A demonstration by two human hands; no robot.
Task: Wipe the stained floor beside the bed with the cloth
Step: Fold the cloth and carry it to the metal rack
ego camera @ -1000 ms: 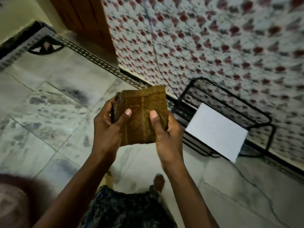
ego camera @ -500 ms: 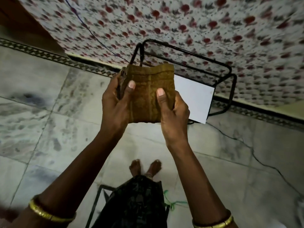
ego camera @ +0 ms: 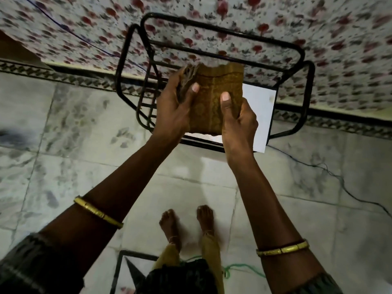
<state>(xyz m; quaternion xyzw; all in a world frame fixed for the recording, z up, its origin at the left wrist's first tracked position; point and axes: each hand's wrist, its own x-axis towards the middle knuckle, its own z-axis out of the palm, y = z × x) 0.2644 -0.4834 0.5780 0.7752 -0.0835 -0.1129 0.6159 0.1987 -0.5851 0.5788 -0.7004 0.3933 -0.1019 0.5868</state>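
Observation:
A folded brown cloth [ego camera: 214, 96] is held up in front of me, well above the floor. My left hand [ego camera: 171, 109] grips its left edge, thumb pressed on the front. My right hand [ego camera: 237, 124] grips its right lower edge, thumb up on the front. The pale marble floor [ego camera: 84, 128] carries grey smudges and stains on the left. The bed, covered with a white sheet with red flowers [ego camera: 318, 39], runs across the top of the view.
A black metal rack [ego camera: 214, 32] with a white sheet [ego camera: 258, 115] on it stands against the bed, right behind the cloth. A thin dark cable [ego camera: 331, 172] trails over the floor at right. My bare feet [ego camera: 186, 221] stand below; a green string [ego camera: 235, 267] lies beside them.
The view has swung right and tilted down, so the rack now sits behind the cloth and my feet show. Both hands keep the same hold on the cloth.

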